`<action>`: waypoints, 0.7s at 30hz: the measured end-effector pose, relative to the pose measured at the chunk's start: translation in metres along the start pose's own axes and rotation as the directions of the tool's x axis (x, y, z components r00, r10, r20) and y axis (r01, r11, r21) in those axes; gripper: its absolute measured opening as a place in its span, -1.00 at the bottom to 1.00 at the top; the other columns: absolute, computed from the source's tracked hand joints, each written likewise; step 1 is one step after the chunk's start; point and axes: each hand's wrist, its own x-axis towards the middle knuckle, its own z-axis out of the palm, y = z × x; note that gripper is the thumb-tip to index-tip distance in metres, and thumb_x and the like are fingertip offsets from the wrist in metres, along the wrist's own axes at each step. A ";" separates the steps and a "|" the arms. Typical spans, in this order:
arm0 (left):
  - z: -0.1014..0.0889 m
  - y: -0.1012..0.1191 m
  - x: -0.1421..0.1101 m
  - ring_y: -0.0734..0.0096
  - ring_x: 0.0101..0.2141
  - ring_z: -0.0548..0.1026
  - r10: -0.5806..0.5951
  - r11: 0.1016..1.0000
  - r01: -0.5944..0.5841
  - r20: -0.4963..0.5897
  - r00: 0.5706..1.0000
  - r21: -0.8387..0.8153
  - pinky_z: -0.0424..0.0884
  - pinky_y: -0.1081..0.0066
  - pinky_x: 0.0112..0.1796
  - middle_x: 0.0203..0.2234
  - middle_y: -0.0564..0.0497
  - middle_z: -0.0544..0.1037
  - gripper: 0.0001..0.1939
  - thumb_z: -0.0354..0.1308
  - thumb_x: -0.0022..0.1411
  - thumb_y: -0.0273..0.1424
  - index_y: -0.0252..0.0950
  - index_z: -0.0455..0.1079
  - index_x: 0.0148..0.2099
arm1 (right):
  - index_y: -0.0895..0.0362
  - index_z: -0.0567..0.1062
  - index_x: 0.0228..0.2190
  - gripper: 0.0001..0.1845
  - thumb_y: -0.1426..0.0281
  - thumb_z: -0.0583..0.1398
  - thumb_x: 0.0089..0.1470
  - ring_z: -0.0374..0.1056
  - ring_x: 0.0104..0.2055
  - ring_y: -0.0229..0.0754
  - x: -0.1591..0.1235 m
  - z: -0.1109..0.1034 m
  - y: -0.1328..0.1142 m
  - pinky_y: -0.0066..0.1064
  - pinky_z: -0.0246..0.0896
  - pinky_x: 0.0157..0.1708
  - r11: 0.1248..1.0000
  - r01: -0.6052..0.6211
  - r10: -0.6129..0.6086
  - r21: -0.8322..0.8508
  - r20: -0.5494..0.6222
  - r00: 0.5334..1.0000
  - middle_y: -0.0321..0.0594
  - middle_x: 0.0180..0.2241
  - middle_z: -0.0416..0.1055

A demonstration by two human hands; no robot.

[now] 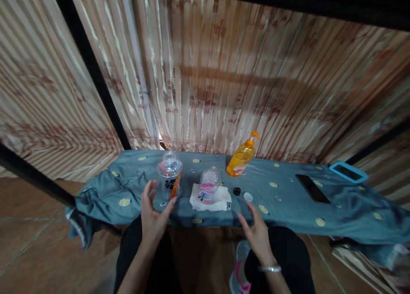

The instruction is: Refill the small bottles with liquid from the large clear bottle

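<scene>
My left hand point(153, 213) hovers open, palm up, just in front of a clear plastic bottle point(169, 174) with a dark and orange label that stands on the blue cloth point(288, 191). My right hand point(254, 230) is open too, fingers loosely spread, near the cloth's front edge, close to a small white cap point(247, 196) and a small black cap point(236, 191). Between the hands a second clear bottle point(209, 184) with a pink label stands on a folded white tissue point(221, 202). Neither hand holds anything.
An orange pump bottle point(241, 158) stands at the back by the striped curtain. A black phone point(312, 188) lies flat on the right, and a blue-cased phone point(348, 172) lies beyond it. My knees and a grey-pink shoe point(238, 264) are below the cloth's edge.
</scene>
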 end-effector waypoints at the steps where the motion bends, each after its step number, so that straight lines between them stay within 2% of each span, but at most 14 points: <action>1: 0.000 -0.005 0.009 -0.08 0.37 0.26 -0.020 1.000 0.021 -0.023 1.000 0.022 0.19 -0.05 0.36 0.35 -0.25 0.28 0.05 0.46 0.04 -0.09 -0.17 0.04 0.45 | 0.14 0.39 0.20 -0.30 -0.05 0.20 0.22 0.32 0.30 0.15 -0.022 0.004 -0.003 0.18 0.14 0.32 0.998 -0.047 0.047 0.030 0.025 0.999 0.08 0.25 0.39; 3: 0.005 -0.015 0.027 -0.13 0.45 0.09 -0.088 0.994 0.088 -0.011 0.996 0.064 0.07 -0.08 0.40 0.44 -0.32 0.12 0.26 0.52 -0.09 -0.11 -0.20 -0.11 0.50 | 0.14 0.41 0.19 -0.26 -0.09 0.20 0.18 0.36 0.28 0.23 -0.064 0.013 -0.006 0.20 0.19 0.30 0.988 -0.131 0.125 0.084 0.077 0.989 0.13 0.24 0.41; 5: 0.015 -0.024 0.042 -0.14 0.45 0.06 -0.145 0.987 0.142 0.032 0.989 0.075 0.07 -0.06 0.40 0.45 -0.39 0.07 0.33 0.53 -0.14 -0.14 -0.27 -0.17 0.51 | 0.09 0.50 0.12 -0.29 -0.12 0.23 0.12 0.44 0.21 0.26 -0.098 0.025 -0.006 0.19 0.28 0.24 0.972 -0.190 0.170 0.141 0.142 0.975 0.07 0.16 0.51; 6: 0.020 -0.027 0.047 -0.16 0.44 0.10 -0.167 0.984 0.163 0.050 0.985 0.076 0.10 -0.06 0.39 0.44 -0.42 0.09 0.36 0.54 -0.18 -0.17 -0.31 -0.17 0.51 | 0.04 0.52 0.10 -0.31 -0.12 0.26 0.09 0.48 0.17 0.25 -0.110 0.030 -0.006 0.14 0.32 0.22 0.962 -0.215 0.186 0.167 0.175 0.967 0.02 0.13 0.54; 8: 0.029 -0.032 0.054 -0.16 0.37 0.26 -0.204 0.977 0.199 0.080 0.976 0.074 0.22 -0.05 0.34 0.36 -0.39 0.27 0.31 0.54 -0.21 -0.21 -0.31 -0.09 0.48 | -0.04 0.58 0.05 -0.35 -0.14 0.28 0.05 0.56 0.07 0.20 -0.126 0.040 -0.005 0.00 0.46 0.10 0.942 -0.255 0.207 0.217 0.224 0.953 -0.06 0.10 0.56; 11: 0.037 -0.037 0.057 -0.09 0.17 0.52 -0.224 0.973 0.217 0.086 0.971 0.081 0.42 0.01 0.20 0.12 -0.24 0.56 -0.04 0.49 -0.13 -0.26 -0.26 0.24 0.32 | -0.10 0.63 -0.01 -0.36 -0.18 0.30 -0.02 0.60 0.00 0.15 -0.136 0.052 -0.008 -0.09 0.50 0.04 0.913 -0.288 0.210 0.289 0.273 0.939 -0.13 0.02 0.62; 14: 0.034 -0.036 0.054 -0.04 -0.06 0.64 -0.249 0.965 0.241 0.074 0.966 0.102 0.51 -0.01 0.06 -0.13 -0.14 0.66 -0.26 0.48 -0.16 -0.24 -0.28 0.40 0.11 | -0.14 0.66 -0.05 -0.35 -0.22 0.32 -0.06 0.61 -0.04 0.13 -0.139 0.061 -0.016 -0.06 0.48 0.05 0.884 -0.309 0.209 0.350 0.295 0.932 -0.16 -0.01 0.64; 17: 0.022 -0.027 0.044 -0.01 -0.12 0.64 -0.258 0.965 0.254 0.064 0.964 0.065 0.52 -0.04 0.04 -0.17 -0.13 0.67 -0.26 0.50 -0.24 -0.21 -0.30 0.42 0.03 | -0.15 0.68 -0.10 -0.37 -0.23 0.35 -0.11 0.61 -0.07 0.14 -0.142 0.067 -0.028 -0.05 0.49 0.02 0.842 -0.344 0.208 0.416 0.340 0.917 -0.15 -0.05 0.65; 21: 0.000 0.006 0.017 0.03 -0.04 0.64 -0.238 0.968 0.246 0.116 0.964 -0.055 0.52 0.04 0.08 -0.03 -0.18 0.66 -0.15 0.54 -0.26 -0.24 -0.30 0.41 0.13 | -0.10 0.69 -0.13 -0.41 -0.15 0.43 -0.15 0.57 0.04 0.17 -0.140 0.066 -0.041 -0.01 0.46 0.05 0.717 -0.455 0.194 0.528 0.477 0.857 -0.07 -0.04 0.65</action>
